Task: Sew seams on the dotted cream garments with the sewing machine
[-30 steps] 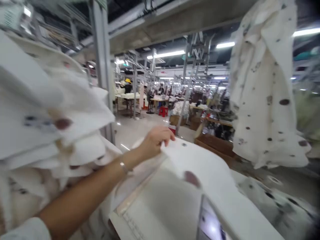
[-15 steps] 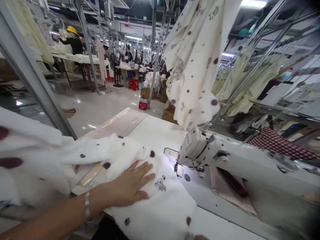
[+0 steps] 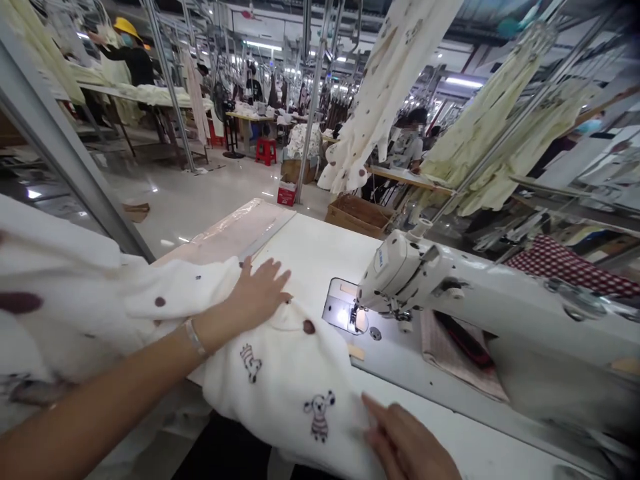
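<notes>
A cream fleece piece [image 3: 280, 373] printed with brown dots and small animals lies over the near left of a white sewing table [image 3: 320, 250]. My left hand [image 3: 257, 293] rests flat on its far edge, fingers stretched out. At the bottom edge my right hand [image 3: 407, 443] comes in with fingers extended, touching the cloth's right side. The sewing machine head [image 3: 400, 277] with its lit needle area [image 3: 357, 320] stands just right of the cloth.
More spotted cream cloth [image 3: 55, 293] is heaped at my left. Garments [image 3: 385, 87] hang from overhead rails. A cardboard box [image 3: 357, 213] sits beyond the table. A seated person [image 3: 407, 143] and one in a yellow cap [image 3: 127, 50] work farther off.
My left hand has slid up to the cloth's far edge, and the cloth has been drawn toward me. My right hand has come into view at the bottom.
</notes>
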A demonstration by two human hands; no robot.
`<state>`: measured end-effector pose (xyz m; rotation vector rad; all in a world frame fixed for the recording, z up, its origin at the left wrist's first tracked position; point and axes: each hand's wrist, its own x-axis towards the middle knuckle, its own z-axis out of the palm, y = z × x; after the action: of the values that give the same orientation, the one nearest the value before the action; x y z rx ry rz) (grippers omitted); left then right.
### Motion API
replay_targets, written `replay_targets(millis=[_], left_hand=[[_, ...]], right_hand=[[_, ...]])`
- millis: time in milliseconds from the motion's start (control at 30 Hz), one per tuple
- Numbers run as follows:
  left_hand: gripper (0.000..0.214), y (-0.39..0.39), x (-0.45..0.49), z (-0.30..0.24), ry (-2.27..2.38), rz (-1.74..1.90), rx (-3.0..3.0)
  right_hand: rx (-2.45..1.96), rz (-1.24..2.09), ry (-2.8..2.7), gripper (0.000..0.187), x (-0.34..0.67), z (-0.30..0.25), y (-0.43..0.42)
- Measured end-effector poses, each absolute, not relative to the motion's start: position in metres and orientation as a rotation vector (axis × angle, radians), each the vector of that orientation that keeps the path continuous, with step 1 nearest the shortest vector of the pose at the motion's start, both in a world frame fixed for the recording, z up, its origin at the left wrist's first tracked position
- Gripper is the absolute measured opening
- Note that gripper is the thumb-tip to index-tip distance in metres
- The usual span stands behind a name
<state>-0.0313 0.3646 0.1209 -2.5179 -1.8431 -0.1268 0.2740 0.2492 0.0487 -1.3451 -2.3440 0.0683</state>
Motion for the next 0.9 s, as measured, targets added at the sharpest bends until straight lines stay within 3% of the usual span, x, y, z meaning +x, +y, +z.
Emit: replay_targets(millis=[100, 167, 267, 333, 467, 533, 600, 667, 800, 900], left_hand=[[0.017, 0.374, -0.035, 0.125, -1.849, 0.108, -2.622], [0.010, 0.369, -0.031, 0.137, -1.735, 0.104, -2.831], [0.028, 0.359, -0.025, 0.172, -1.552, -0.038, -3.144], [0.041, 0.359, -0.025, 0.196, -1.619, 0.024, -3.274], [0.039, 0.364, -0.033, 0.208, -2.101, 0.700, -3.511], [0.034, 0.359, -0.033, 0.196, -2.105, 1.077, -3.567], [0.024, 0.348, -0.031, 0.181, -1.922, 1.213, -3.593], [0.013, 0.335, -0.031, 0.171, -1.725, 0.932, -3.703], [0.026, 0.325, -0.044, 0.176, -1.582, -0.145, -3.869], [0.039, 0.330, -0.062, 0.193, -1.961, -0.095, -4.091]], right_hand=[[-1.580, 0.104, -2.193, 0.050, 0.248, 0.064, 0.285], [-1.575, 0.077, -2.185, 0.044, 0.227, 0.075, 0.308], [-1.414, 0.321, -2.227, 0.020, 0.209, 0.085, 0.323], [-1.370, 0.578, -2.138, 0.023, 0.212, 0.085, 0.321], [-1.441, 0.747, -1.861, 0.027, 0.240, 0.079, 0.310], [-1.475, 0.669, -1.790, 0.020, 0.254, 0.077, 0.308], [-1.437, 0.582, -1.764, 0.014, 0.263, 0.077, 0.309], [-1.332, 0.504, -1.794, 0.013, 0.268, 0.081, 0.312], [-1.148, 0.415, -1.866, 0.010, 0.274, 0.094, 0.312], [-1.111, 0.456, -1.903, 0.009, 0.280, 0.103, 0.300]])
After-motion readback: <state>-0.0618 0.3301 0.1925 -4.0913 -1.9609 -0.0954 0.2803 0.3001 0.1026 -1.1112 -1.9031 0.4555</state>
